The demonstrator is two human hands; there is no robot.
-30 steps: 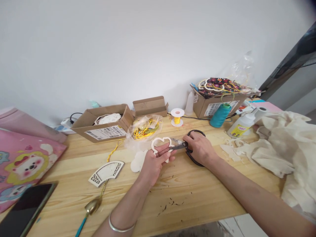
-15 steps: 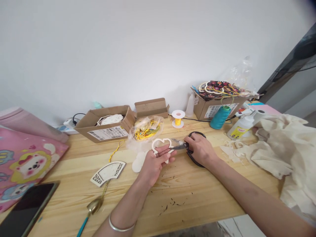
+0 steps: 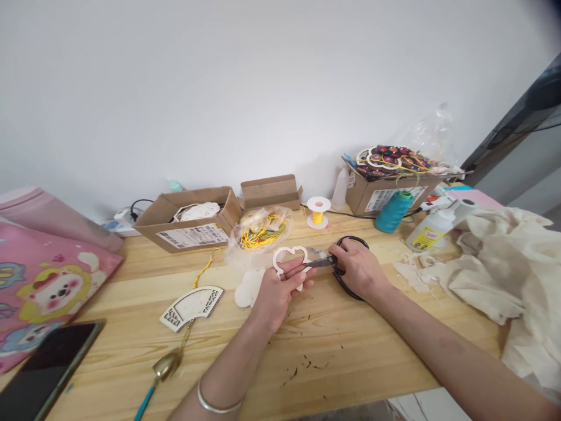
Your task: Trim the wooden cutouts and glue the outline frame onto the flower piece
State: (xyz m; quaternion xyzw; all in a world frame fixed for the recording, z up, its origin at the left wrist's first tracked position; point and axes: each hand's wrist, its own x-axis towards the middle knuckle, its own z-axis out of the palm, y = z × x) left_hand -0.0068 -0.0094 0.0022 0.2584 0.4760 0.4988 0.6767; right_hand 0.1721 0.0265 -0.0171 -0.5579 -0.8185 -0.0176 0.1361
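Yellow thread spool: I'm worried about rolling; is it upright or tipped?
Upright: the yellow thread spool stands on its lower white flange, the upper flange facing up.

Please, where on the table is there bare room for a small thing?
Free: between the fan-shaped piece and the left forearm; between the dark specks and the right forearm. Crowded: along the wall (boxes, thread spool) and at right, under crumpled cloth.

Phone (image 3: 51, 369), spool (image 3: 318, 217), fabric (image 3: 488, 263) on wooden table (image 3: 359, 356).
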